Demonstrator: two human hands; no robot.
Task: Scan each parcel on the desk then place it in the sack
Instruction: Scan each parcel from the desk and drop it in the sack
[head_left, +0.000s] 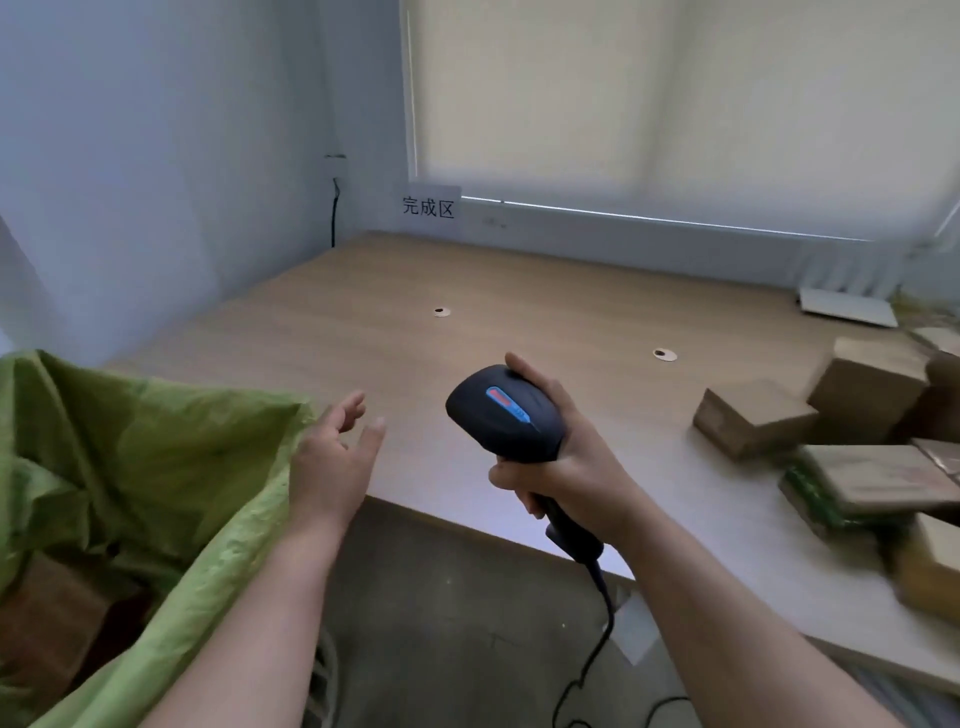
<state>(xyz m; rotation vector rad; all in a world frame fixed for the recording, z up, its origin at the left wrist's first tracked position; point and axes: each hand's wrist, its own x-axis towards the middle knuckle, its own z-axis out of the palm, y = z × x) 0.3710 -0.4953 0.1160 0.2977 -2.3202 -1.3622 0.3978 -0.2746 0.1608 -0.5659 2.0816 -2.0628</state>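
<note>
Sack (156, 457) of green plastic stands open at the desk's (363, 338) left edge, a brown parcel (47, 613) lying inside it. The left hand (332, 457) hovers at its rim, grip loose and wide, holding nothing. The right hand (566, 457) has its grip wrapped round a black scanner (504, 415). More parcels (753, 421) are piled on the desk's right side.

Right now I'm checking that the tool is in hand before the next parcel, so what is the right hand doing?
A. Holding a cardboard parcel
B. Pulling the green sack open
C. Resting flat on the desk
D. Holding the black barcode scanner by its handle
D: the right hand curls round the handle of the black barcode scanner, above the desk.
</note>
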